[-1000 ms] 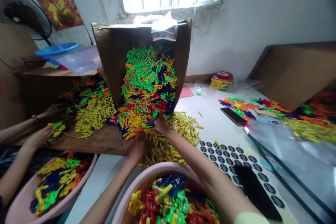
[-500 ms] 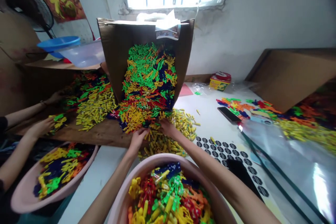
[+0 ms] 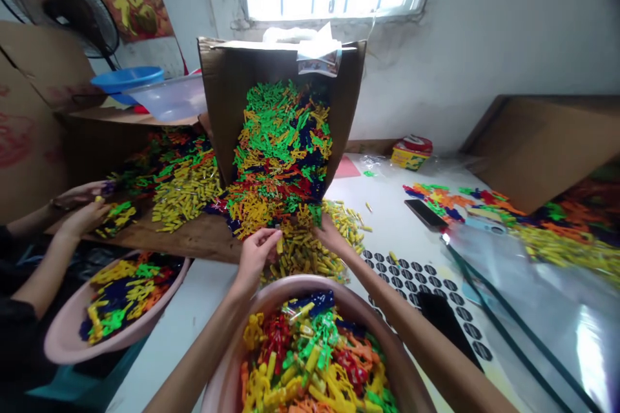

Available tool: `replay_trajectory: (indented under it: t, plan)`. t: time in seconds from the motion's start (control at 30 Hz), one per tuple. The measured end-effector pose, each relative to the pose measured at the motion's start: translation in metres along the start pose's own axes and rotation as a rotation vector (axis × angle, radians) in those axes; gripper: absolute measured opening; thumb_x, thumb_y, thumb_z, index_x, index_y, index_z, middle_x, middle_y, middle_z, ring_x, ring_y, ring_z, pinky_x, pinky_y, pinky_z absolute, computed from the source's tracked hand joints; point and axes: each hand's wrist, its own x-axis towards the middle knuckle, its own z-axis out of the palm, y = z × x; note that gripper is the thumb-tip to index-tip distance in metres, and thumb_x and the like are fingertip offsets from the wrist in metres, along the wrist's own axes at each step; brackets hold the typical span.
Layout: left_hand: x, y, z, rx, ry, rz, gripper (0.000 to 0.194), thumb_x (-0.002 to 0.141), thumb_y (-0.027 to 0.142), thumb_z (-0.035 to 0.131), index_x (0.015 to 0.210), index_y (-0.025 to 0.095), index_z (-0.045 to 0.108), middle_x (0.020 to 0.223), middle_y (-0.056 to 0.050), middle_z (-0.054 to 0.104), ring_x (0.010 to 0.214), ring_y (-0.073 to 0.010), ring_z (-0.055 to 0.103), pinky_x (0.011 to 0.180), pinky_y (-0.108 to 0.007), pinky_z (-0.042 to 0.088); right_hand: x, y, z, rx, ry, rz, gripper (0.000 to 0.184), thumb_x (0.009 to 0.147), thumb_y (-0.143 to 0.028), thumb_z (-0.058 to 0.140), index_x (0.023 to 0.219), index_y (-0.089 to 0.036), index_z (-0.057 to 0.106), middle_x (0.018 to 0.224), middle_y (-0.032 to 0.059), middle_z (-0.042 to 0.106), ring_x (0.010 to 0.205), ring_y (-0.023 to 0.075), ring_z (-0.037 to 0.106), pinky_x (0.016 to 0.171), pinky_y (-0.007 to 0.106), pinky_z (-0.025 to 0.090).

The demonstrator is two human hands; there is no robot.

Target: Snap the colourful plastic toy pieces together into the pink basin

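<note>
Between the thumb and fingers of my left hand (image 3: 258, 253) is a small yellow tube (image 3: 279, 243), held upright over the pile of yellow tubes (image 3: 310, 258). My right hand (image 3: 332, 237) is closed at the edge of the tilted cardboard box (image 3: 351, 103), its fingertips at a green plastic piece (image 3: 315, 214). Green, yellow, orange, red and blue plastic pieces (image 3: 276, 135) slope down inside that box. Below my forearms stands a pink basin (image 3: 271, 287) holding mixed coloured pieces and yellow tubes, some in clear wrapping.
At the left, a co-worker's hands (image 3: 82, 216) handle pieces above another pink basin (image 3: 62, 342). A phone (image 3: 425, 213), round black stickers (image 3: 411, 277), a yellow-red tub (image 3: 411, 153) and plastic bags (image 3: 533, 271) lie to the right. A second box (image 3: 542, 142) stands beyond.
My left hand has lifted slightly from the pile and now shows a yellow tube in its pinch. My right hand has shifted to a green piece. The view has turned slightly left.
</note>
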Motion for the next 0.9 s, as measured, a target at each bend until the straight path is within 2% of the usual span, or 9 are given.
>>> replay_trajectory:
  t: [0.1, 0.2, 0.27, 0.37, 0.53, 0.63, 0.77, 0.9]
  plan:
    - [-0.013, 0.017, 0.002, -0.050, -0.094, 0.075, 0.034, 0.079, 0.044, 0.073, 0.091, 0.018, 0.055, 0.065, 0.003, 0.063, 0.053, -0.0105, 0.055, 0.047, -0.019, 0.045, -0.031, -0.029, -0.016, 0.303, -0.013, 0.101, 0.034, 0.093, -0.040, 0.052, 0.120, -0.019, 0.055, 0.091, 0.0060, 0.071, 0.079, 0.0212, 0.069, 0.075, 0.034, 0.054]
    - [-0.031, 0.038, 0.007, 0.049, -0.185, 0.140, 0.030, 0.085, 0.041, 0.067, 0.102, 0.018, 0.058, 0.073, 0.000, 0.066, 0.062, -0.0121, 0.058, 0.052, -0.020, 0.048, -0.070, -0.067, -0.033, 0.592, -0.015, 0.168, 0.031, 0.083, -0.046, 0.068, 0.097, -0.019, 0.061, 0.076, 0.0009, 0.068, 0.069, 0.0183, 0.066, 0.067, 0.029, 0.051]
    - [-0.042, 0.048, 0.012, 0.142, -0.204, 0.161, 0.030, 0.088, 0.041, 0.064, 0.105, 0.017, 0.063, 0.076, -0.002, 0.067, 0.065, -0.0128, 0.059, 0.054, -0.020, 0.049, -0.090, -0.089, -0.042, 0.600, 0.027, 0.155, 0.030, 0.083, -0.047, 0.070, 0.086, -0.018, 0.064, 0.072, -0.0001, 0.065, 0.067, 0.0165, 0.062, 0.065, 0.027, 0.049]
    - [-0.055, 0.053, 0.017, 0.232, -0.209, 0.181, 0.031, 0.089, 0.042, 0.063, 0.106, 0.017, 0.067, 0.077, -0.003, 0.068, 0.063, -0.0128, 0.059, 0.053, -0.020, 0.049, -0.108, -0.109, -0.050, 0.555, 0.096, 0.138, 0.029, 0.084, -0.047, 0.069, 0.084, -0.018, 0.066, 0.070, -0.0005, 0.064, 0.065, 0.0154, 0.061, 0.063, 0.025, 0.050]
    - [-0.066, 0.053, 0.017, 0.420, -0.185, 0.259, 0.027, 0.089, 0.041, 0.062, 0.104, 0.019, 0.068, 0.082, -0.003, 0.071, 0.062, -0.0132, 0.061, 0.056, -0.021, 0.049, -0.121, -0.113, -0.053, 0.376, 0.201, 0.053, 0.021, 0.087, -0.040, 0.067, 0.091, -0.020, 0.069, 0.081, 0.0017, 0.071, 0.072, 0.0174, 0.067, 0.069, 0.026, 0.054]
    - [-0.069, 0.055, 0.015, 0.458, -0.155, 0.301, 0.024, 0.088, 0.039, 0.064, 0.102, 0.020, 0.066, 0.087, -0.004, 0.072, 0.067, -0.0148, 0.064, 0.060, -0.022, 0.051, -0.125, -0.114, -0.053, 0.283, 0.229, 0.008, 0.017, 0.089, -0.036, 0.064, 0.095, -0.022, 0.071, 0.085, 0.0017, 0.073, 0.074, 0.0177, 0.069, 0.072, 0.027, 0.054]
    - [-0.071, 0.056, 0.012, 0.479, -0.156, 0.317, 0.020, 0.085, 0.037, 0.067, 0.097, 0.021, 0.070, 0.088, -0.004, 0.073, 0.065, -0.0162, 0.064, 0.060, -0.024, 0.052, -0.127, -0.116, -0.054, 0.320, 0.189, 0.007, 0.016, 0.089, -0.037, 0.064, 0.092, -0.023, 0.071, 0.081, 0.0013, 0.072, 0.070, 0.0184, 0.069, 0.068, 0.027, 0.056]
    - [-0.074, 0.061, 0.010, 0.500, -0.174, 0.387, 0.016, 0.085, 0.033, 0.067, 0.095, 0.023, 0.073, 0.091, -0.005, 0.074, 0.078, -0.0206, 0.066, 0.071, -0.027, 0.052, -0.129, -0.114, -0.057, 0.343, 0.131, -0.001, 0.018, 0.090, -0.039, 0.062, 0.093, -0.023, 0.071, 0.081, 0.0020, 0.072, 0.071, 0.0193, 0.069, 0.066, 0.028, 0.057]
